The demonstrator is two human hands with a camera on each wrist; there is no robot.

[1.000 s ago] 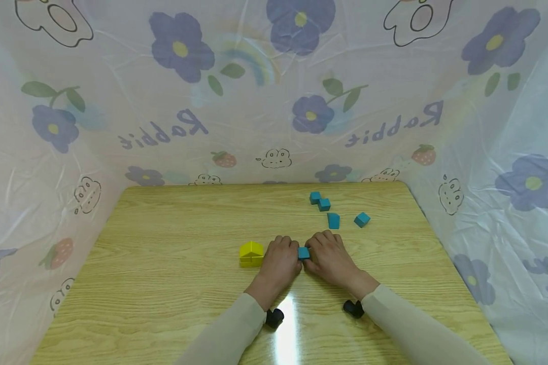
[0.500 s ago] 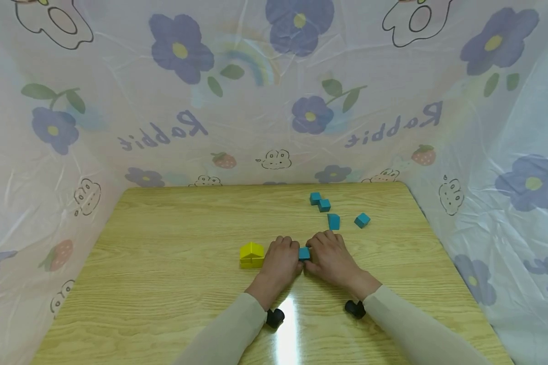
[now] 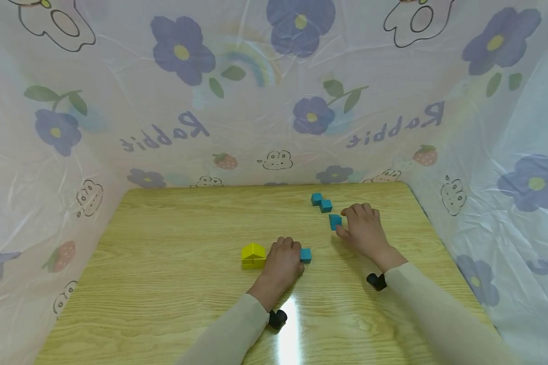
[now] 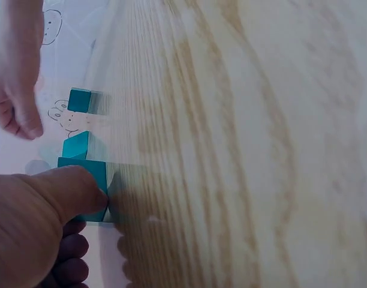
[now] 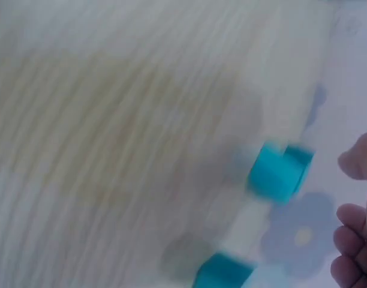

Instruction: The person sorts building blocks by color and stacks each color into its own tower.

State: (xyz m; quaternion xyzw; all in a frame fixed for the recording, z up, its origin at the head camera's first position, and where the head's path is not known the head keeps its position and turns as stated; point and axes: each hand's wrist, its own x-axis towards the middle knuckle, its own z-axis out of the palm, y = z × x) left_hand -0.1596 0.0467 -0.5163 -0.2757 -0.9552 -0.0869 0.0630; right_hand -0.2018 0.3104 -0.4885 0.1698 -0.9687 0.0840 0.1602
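Note:
My left hand (image 3: 283, 261) stays low on the table and pinches a blue block (image 3: 305, 255); the left wrist view has the thumb across that block's face (image 4: 66, 165). Up and to the right, my right hand (image 3: 363, 230) hovers beside a blue block with a slanted side (image 3: 335, 222). In the right wrist view, the thumb and curved fingers (image 5: 357, 234) hold nothing and are apart from the blue blocks there. A small yellow house-shaped stack of blocks (image 3: 253, 256) stands just left of the left hand.
Two blue cubes (image 3: 321, 203) sit corner to corner farther back. A patterned sheet (image 3: 274, 101) encloses the wooden table (image 3: 173, 299) at the back and sides. A black wrist device shows at each cuff.
My right hand has left the blue block beside the left hand and moved right and away, to the slanted blue block. It now hides the rightmost blue cube. The left hand keeps its place.

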